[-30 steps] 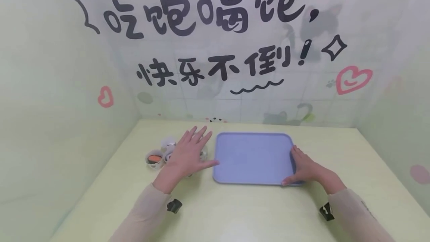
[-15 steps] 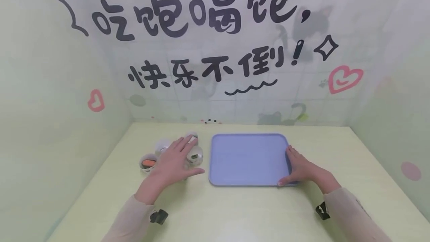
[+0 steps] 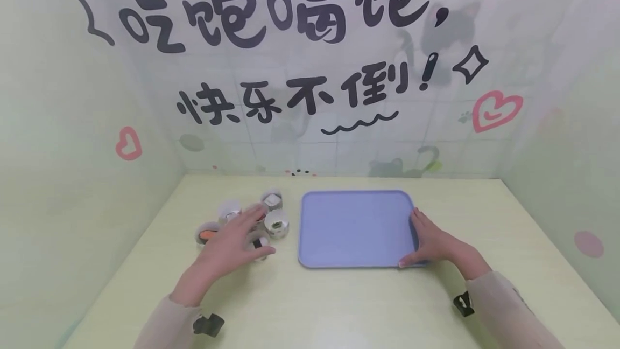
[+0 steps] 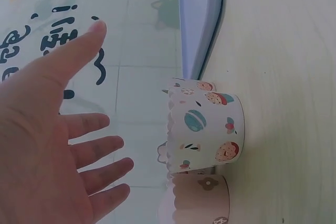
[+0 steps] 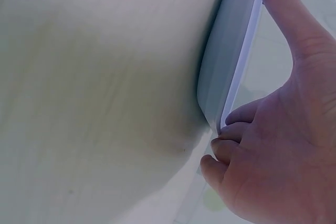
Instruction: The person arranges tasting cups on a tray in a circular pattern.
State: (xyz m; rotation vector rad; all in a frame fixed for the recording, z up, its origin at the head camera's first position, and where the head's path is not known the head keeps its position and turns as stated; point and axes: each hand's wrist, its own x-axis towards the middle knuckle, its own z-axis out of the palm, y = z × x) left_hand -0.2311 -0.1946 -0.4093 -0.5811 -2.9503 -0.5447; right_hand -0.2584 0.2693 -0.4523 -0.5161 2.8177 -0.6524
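Note:
The blue-purple tray (image 3: 356, 230) lies flat on the table, and my right hand (image 3: 432, 244) rests against its right end. Its fingers (image 5: 236, 129) lie along the side edge while the thumb reaches the front corner. My left hand (image 3: 227, 249) hovers with spread fingers over several printed paper cups. Close to its fingertips are a cup with a whitish piece (image 3: 272, 200) and a cup with a dark-topped piece (image 3: 276, 224). A cup with an orange-and-black piece (image 3: 207, 234) shows beside the wrist. In the left wrist view, fruit patterns cover the nearest cup (image 4: 207, 129), apart from the fingers.
Pale wooden table (image 3: 349, 306) extends in front of the tray and on its right. A printed back wall (image 3: 334, 149) and side walls enclose the table. The cups stand close together left of the tray.
My left hand has moved left and nearer from the tray's left edge to over the cups, uncovering more of them. My right hand stays at the tray's right end. The head view has shifted slightly.

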